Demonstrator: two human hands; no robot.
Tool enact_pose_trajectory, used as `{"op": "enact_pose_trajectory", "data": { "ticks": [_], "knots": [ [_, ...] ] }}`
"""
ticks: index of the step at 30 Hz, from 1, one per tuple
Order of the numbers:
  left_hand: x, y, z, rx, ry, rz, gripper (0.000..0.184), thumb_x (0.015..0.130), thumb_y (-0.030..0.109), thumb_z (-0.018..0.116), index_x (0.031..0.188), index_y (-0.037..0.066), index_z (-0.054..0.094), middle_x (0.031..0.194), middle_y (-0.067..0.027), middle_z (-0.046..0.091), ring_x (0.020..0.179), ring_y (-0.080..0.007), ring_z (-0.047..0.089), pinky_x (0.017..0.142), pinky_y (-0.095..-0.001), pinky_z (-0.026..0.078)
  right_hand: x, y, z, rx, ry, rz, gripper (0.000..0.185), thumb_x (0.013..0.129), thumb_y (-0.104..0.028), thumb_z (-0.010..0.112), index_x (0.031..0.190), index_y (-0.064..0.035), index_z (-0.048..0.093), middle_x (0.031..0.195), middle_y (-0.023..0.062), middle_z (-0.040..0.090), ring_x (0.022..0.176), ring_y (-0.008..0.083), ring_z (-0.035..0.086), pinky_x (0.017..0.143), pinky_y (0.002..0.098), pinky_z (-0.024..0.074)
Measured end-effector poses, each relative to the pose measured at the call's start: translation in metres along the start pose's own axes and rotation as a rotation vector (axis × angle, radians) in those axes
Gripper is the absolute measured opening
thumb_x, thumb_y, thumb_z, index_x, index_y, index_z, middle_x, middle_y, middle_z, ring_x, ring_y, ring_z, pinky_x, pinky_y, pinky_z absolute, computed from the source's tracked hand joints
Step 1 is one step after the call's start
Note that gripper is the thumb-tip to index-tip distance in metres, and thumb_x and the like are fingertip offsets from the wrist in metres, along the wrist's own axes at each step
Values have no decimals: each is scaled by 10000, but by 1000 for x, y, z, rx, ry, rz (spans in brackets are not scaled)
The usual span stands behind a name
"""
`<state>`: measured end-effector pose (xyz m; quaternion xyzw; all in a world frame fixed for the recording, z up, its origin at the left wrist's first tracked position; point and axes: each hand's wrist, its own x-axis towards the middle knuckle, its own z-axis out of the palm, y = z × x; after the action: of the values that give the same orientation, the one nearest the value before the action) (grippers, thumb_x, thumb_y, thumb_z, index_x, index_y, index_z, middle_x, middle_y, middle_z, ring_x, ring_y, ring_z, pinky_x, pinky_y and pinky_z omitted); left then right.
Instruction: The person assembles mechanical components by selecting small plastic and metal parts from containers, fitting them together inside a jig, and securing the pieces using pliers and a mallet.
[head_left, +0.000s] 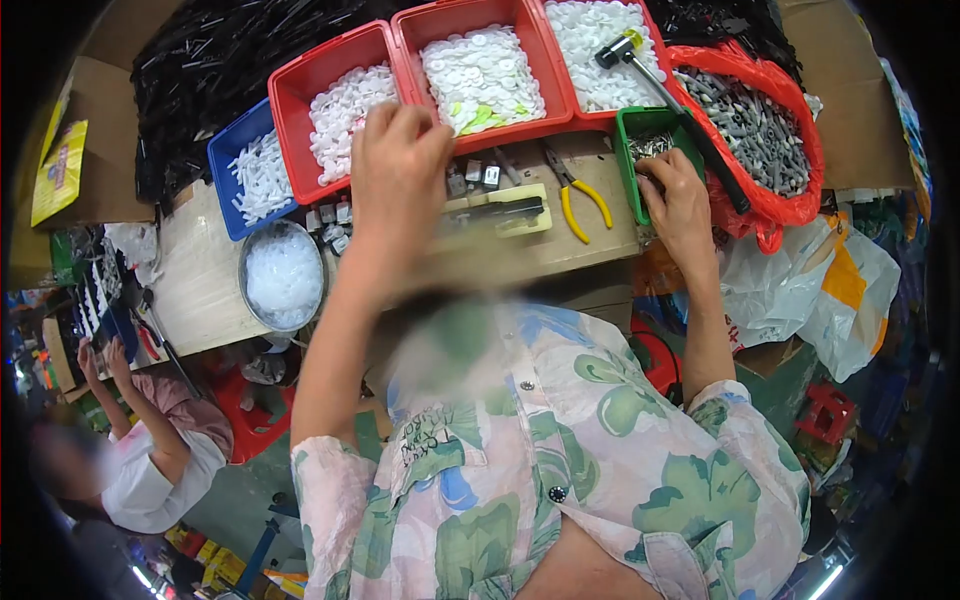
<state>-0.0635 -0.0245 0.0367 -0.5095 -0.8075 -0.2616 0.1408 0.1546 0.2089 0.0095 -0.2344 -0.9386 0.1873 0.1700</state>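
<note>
My left hand (400,165) is over the near edge of the red bin of small white plastic parts (345,115), its fingers curled together and facing away. Whatever those fingers hold is hidden. My right hand (680,195) reaches into the green bin (625,165) of small metal pins (650,143), thumb and fingertips pinched at its near side. I cannot make out what is in that pinch. Between the hands lies a cream-coloured block (535,212) with a black part (508,212) set in it. Yellow-handled pliers (575,195) rest beside the block.
A hammer (690,125) lies across a bin and a red bag (822,150) of grey parts. More bins hold white pieces. A metal bowl (247,300) of translucent pieces and a blue bin (225,195) stand left. Another person (165,455) sits at the far left.
</note>
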Motion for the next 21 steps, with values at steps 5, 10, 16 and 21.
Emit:
{"op": "enact_pose_trajectory", "data": {
  "ticks": [5, 10, 16, 21],
  "knots": [
    [44, -17, 7, 211, -226, 107, 142, 755, 20, 655, 859, 45, 747, 898, -92, 616, 978, -279, 556, 829, -402, 427, 6, 4, -2, -13, -18, -35, 97, 822, -59, 699, 890, 10, 685, 874, 139, 617, 865, 337, 615, 735, 445, 478],
    [63, -24, 21, 292, -369, 219, 106, 743, 49, 627, 749, 45, 733, 840, -93, 627, 954, -261, 561, 806, -395, 410, 3, 4, -4, 91, 4, 39, 86, 830, -58, 694, 878, 12, 684, 839, 144, 620, 832, 339, 625, 728, 437, 479],
    [60, -37, 27, 150, -293, 216, 66, 758, 61, 664, 800, 32, 706, 817, -109, 643, 904, -277, 587, 779, -389, 438, 3, -7, -12, 228, 74, 99, 87, 858, -54, 682, 898, 23, 672, 843, 130, 661, 775, 268, 648, 711, 366, 492],
    [43, -15, 9, -601, -290, -283, 103, 878, 94, 686, 915, -1, 691, 833, -75, 697, 780, -181, 645, 682, -290, 476, 11, -46, -5, 701, 127, 109, 96, 890, -61, 690, 931, 22, 662, 869, 64, 696, 812, 104, 640, 742, 270, 505]
  ]
}}
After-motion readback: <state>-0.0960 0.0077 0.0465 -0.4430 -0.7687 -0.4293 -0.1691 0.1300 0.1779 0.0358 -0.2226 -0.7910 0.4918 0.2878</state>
